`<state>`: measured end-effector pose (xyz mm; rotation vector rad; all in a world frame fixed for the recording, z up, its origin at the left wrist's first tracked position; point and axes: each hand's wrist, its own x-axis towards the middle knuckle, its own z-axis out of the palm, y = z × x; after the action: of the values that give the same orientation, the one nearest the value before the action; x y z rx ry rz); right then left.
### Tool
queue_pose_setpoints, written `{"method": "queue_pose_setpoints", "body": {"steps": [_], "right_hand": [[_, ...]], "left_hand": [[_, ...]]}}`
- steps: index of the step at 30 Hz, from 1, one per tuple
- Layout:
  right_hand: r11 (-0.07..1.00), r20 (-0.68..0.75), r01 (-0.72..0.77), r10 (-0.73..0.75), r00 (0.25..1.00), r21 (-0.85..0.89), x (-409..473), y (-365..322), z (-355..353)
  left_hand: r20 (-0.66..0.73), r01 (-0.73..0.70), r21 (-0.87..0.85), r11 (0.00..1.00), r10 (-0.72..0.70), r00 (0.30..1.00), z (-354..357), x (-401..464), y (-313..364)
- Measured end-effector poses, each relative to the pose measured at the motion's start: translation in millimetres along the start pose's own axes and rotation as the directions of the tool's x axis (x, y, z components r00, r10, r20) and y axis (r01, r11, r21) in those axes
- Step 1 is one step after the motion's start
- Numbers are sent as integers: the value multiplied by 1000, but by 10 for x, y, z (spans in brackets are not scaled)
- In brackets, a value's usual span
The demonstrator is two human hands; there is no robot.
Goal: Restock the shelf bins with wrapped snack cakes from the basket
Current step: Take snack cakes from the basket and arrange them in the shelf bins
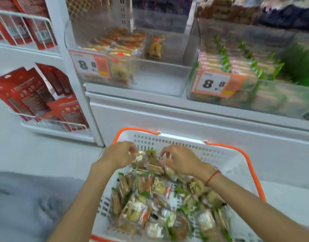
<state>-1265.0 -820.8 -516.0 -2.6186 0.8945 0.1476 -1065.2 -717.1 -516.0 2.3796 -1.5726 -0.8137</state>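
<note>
A white basket (225, 161) with orange handles stands on the floor below the shelf, piled with wrapped snack cakes (155, 198). My left hand (119, 155) and my right hand (180, 160) are both over the far end of the pile, fingers curled down onto a small bunch of cakes (150, 161) between them. The left fingers pinch a wrapper; the right hand's grip is blurred. Above, a clear left bin (159, 79) holds a few yellow cakes with bare room on its right. The clear right bin (281, 102) is nearly full of green-wrapped cakes.
Orange price tags (90, 64) hang on both bin fronts. A white wire rack (50, 124) with red packets stands to the left of the shelf post. The white shelf base (185, 119) rises just behind the basket. Grey fabric lies at the lower left.
</note>
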Motion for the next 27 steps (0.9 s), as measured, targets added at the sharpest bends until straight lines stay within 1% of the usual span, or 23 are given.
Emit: {"method": "queue_pose_setpoints", "body": {"steps": [2,3,4,5,7,9,10,12,13,15,17,19,21,22,24,27], "right_hand": [[998,193,-14,3,981,59,-16,3,376],[994,288,-34,3,958,103,-24,-5,560],[987,370,-60,0,929,149,-44,-28,726],[977,432,-92,0,902,193,-65,-57,894],[945,509,-185,23,861,271,-101,-140,1142],[913,556,-275,65,828,302,-117,-225,1321],[913,559,-286,81,826,291,-120,-263,1387],[930,528,-279,116,841,239,-126,-318,1510],[937,511,-279,138,848,209,-133,-341,1546],[943,491,-295,186,851,153,-150,-368,1576],[949,407,-283,206,890,139,-166,-404,1542],[948,335,-278,214,917,156,-176,-420,1542],[946,332,-280,215,918,161,-196,-448,1525],[938,358,-304,231,905,165,-204,-450,1535],[911,416,-351,239,878,216,-242,-436,1534],[877,416,-353,202,887,326,-271,-352,1489]], "left_hand": [[234,28,-38,999,-19,972,340,14,-93],[325,54,-62,997,-31,945,501,8,-125],[390,69,-51,996,-44,920,669,8,-169],[433,50,38,998,-61,899,812,-20,-207],[461,34,183,983,-116,880,1056,-54,-306],[483,16,205,979,-116,868,1205,-120,-389],[498,-16,226,974,-101,862,1254,-148,-425],[530,-115,322,940,-78,844,1298,-198,-474],[533,-132,347,929,-79,842,1308,-217,-476],[503,-108,351,930,-91,860,1337,-209,-483],[482,-80,343,936,-102,870,1338,-202,-469],[471,-117,365,923,-75,879,1332,-190,-450],[439,-139,378,915,-45,897,1307,-184,-387],[405,-133,374,918,-33,914,1287,-177,-354],[337,-106,323,940,-10,941,1250,-137,-321],[323,-88,104,991,50,945,1173,-64,-350]]}}
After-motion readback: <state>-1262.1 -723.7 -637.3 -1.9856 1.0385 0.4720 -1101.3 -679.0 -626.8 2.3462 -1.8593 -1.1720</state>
